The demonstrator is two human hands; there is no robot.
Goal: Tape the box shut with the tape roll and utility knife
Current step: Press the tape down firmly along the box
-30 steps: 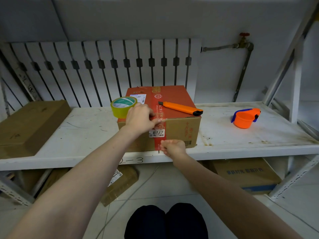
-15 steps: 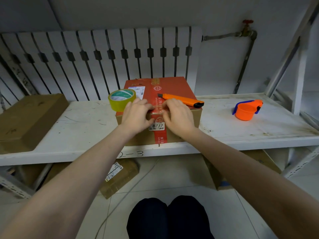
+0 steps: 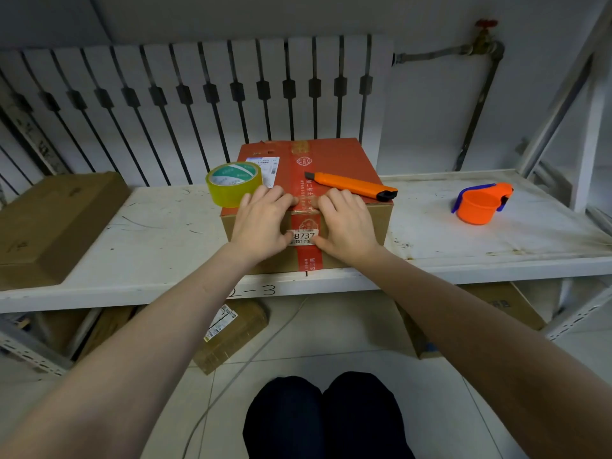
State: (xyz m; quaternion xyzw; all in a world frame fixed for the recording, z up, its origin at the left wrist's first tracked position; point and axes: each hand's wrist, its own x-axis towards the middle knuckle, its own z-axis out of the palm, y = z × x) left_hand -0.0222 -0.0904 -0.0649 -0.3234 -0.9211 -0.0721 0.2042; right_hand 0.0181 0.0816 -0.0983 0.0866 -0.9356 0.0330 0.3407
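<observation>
Left hand (image 3: 263,223) and right hand (image 3: 346,223): fingers flat, gripping nothing, pressing box (image 3: 337,164) at shelf (image 3: 149,246) front edge.

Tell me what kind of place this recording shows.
Probably a storeroom or parcel packing area: a worn white metal shelf marked "2-3", cardboard boxes on it and on the tiled floor beneath, and a wall radiator behind.

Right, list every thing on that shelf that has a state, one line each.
box: flaps closed, red tape strip along its top and down its front.
tape roll: lying flat on the box's left edge.
utility knife: lying on the box top, unheld.
left hand: open, pressed flat over the box's front edge.
right hand: open, pressed flat beside it.
orange cup: upright on the shelf.
</observation>
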